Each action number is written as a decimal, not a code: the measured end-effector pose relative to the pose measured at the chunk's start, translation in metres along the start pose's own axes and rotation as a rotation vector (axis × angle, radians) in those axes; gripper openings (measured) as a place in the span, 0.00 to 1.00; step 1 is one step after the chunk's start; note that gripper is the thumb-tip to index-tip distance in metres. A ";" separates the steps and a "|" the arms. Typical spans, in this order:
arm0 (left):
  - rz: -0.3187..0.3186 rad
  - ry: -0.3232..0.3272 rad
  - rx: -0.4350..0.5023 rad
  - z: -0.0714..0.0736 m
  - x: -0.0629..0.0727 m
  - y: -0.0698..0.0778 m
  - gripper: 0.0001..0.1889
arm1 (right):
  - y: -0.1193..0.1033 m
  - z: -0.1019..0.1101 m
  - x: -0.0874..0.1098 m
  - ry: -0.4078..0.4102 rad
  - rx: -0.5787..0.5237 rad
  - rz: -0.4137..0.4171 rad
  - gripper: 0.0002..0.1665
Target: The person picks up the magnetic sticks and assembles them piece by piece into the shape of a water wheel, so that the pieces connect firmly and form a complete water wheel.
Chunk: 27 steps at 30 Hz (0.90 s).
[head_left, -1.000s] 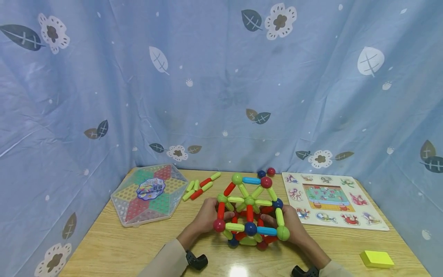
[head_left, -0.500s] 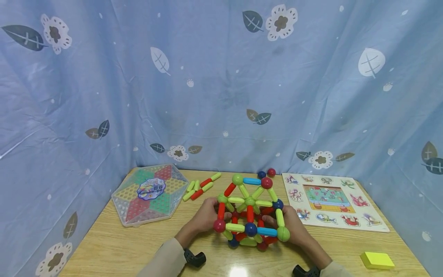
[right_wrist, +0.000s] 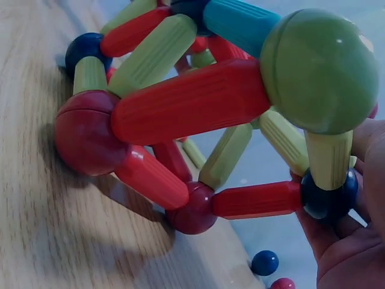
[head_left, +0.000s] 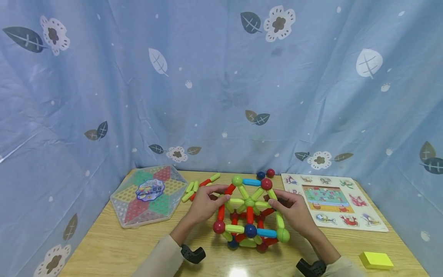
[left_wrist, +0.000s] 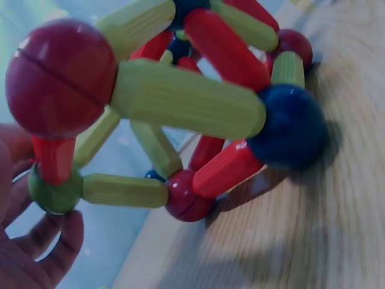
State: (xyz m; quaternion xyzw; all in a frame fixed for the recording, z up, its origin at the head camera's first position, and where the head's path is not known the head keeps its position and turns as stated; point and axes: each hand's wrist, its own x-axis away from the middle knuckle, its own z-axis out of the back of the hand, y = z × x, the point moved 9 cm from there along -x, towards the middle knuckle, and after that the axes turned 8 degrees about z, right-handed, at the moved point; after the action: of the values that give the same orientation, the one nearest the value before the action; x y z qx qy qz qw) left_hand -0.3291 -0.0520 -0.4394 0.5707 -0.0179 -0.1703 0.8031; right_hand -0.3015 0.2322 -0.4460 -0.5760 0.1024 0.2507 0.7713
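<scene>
A magnetic stick-and-ball frame stands on the table, built of green, red and blue rods joined by coloured balls. My left hand grips its upper left corner; in the left wrist view, fingertips curl at a green ball. On the opposite side my right hand holds the upper right corner, around a dark blue ball in the right wrist view. The lower balls, one red and one blue among them, sit low by the wood. Part of the far side is hidden behind nearer rods.
Several loose magnetic rods lie behind my left hand, beside a hexagonal Chinese checkers box. Loose blue and red balls sit at the back. A sea-animal puzzle board and a yellow block are on the right.
Both hands have moved up from the frame's lower inner parts to its upper outer corners. The frame itself has stayed almost in place.
</scene>
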 end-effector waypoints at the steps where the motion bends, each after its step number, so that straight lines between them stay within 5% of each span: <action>1: -0.001 0.004 0.002 0.000 0.000 0.000 0.17 | -0.001 -0.002 0.000 0.001 0.012 -0.001 0.23; 27: -0.001 -0.036 0.052 -0.002 -0.001 -0.005 0.18 | 0.000 -0.001 0.003 0.081 0.071 0.054 0.21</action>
State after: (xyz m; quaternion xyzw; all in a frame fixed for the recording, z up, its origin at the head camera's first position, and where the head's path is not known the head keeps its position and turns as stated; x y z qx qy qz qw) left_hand -0.3306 -0.0516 -0.4450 0.5883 -0.0363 -0.1805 0.7874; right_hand -0.2985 0.2321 -0.4473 -0.5549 0.1581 0.2440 0.7795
